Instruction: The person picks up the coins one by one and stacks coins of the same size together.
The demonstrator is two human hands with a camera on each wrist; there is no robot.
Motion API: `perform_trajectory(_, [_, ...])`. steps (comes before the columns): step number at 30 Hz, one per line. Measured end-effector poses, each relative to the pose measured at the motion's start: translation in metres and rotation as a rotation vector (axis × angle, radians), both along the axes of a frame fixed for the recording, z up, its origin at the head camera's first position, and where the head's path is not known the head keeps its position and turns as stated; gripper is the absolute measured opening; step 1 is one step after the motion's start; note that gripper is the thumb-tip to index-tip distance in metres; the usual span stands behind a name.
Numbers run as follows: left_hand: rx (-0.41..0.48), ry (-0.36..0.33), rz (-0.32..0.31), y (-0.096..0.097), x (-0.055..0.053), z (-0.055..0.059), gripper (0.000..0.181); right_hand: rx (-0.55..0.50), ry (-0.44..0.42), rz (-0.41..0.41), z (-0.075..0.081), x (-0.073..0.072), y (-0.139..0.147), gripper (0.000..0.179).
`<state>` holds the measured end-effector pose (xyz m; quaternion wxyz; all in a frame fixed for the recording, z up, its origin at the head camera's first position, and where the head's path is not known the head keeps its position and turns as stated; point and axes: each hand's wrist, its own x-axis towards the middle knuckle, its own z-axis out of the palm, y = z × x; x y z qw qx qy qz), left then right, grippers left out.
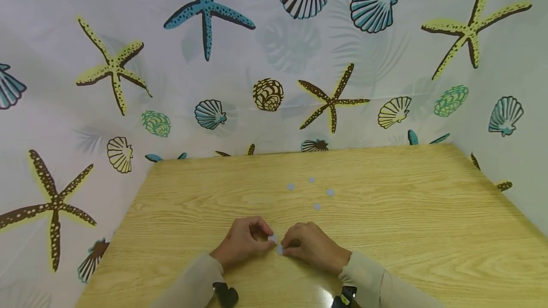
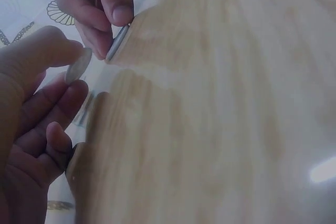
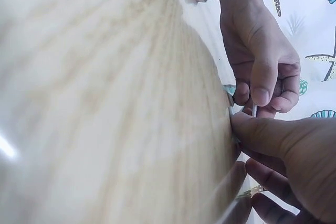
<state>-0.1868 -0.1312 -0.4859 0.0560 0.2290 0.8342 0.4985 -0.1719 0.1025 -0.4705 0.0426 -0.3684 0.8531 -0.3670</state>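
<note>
Near the front of the table, my left hand (image 1: 246,241) pinches a flat silver-grey coin (image 1: 272,238) between thumb and fingertip. In the left wrist view this coin (image 2: 79,66) is tilted and held off the wood. Just to the right, my right hand (image 1: 314,246) grips a second coin (image 1: 280,249) by its edge, low at the tabletop. The left wrist view shows the right thumb on that second coin (image 2: 117,43). Both hands are close together, with the coins nearly side by side. From the right wrist, the left hand's coin (image 3: 254,110) appears edge-on; the other is mostly covered by fingers.
Several more grey coins lie spread out farther back on the wood-grain table (image 1: 205,189), among them a near coin (image 1: 317,206) and a right-hand coin (image 1: 330,192). A cloth (image 1: 239,75) printed with shells and starfish hangs behind the table and along its sides.
</note>
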Motion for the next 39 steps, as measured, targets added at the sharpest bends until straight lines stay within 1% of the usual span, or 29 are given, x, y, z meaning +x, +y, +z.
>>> perform_trajectory(4, [-0.004,0.014,-0.034,0.001,0.002,-0.001,0.016,-0.011,-0.004,0.002,0.000,-0.001,0.000,0.007])
perform_trajectory(8, [-0.017,0.011,-0.042,0.002,0.004,0.000,0.015,-0.013,-0.013,-0.001,0.001,-0.001,0.000,0.006])
perform_trajectory(14, [-0.026,0.025,-0.055,0.003,0.008,0.000,0.014,-0.015,-0.017,-0.001,0.001,0.000,-0.001,0.006])
perform_trajectory(19, [-0.024,0.002,-0.065,0.003,0.010,0.001,0.019,-0.008,-0.006,-0.003,0.002,0.000,-0.001,0.006])
perform_trajectory(24, [-0.017,0.009,-0.085,0.004,0.010,0.001,0.023,-0.013,0.001,0.000,0.002,0.000,0.000,0.006])
perform_trajectory(29, [0.011,-0.026,-0.102,0.006,0.010,-0.001,0.025,-0.023,-0.032,-0.003,0.002,0.000,0.002,0.007])
perform_trajectory(33, [0.012,-0.023,-0.101,0.008,0.010,-0.003,0.025,-0.022,-0.072,-0.007,0.002,-0.001,0.003,0.007])
perform_trajectory(37, [0.006,-0.020,-0.101,0.009,0.012,-0.004,0.023,-0.031,-0.081,-0.004,0.003,-0.002,0.002,0.007])
perform_trajectory(39, [-0.007,-0.013,-0.086,0.009,0.012,-0.004,0.025,-0.031,-0.080,-0.005,0.004,-0.002,0.002,0.006])
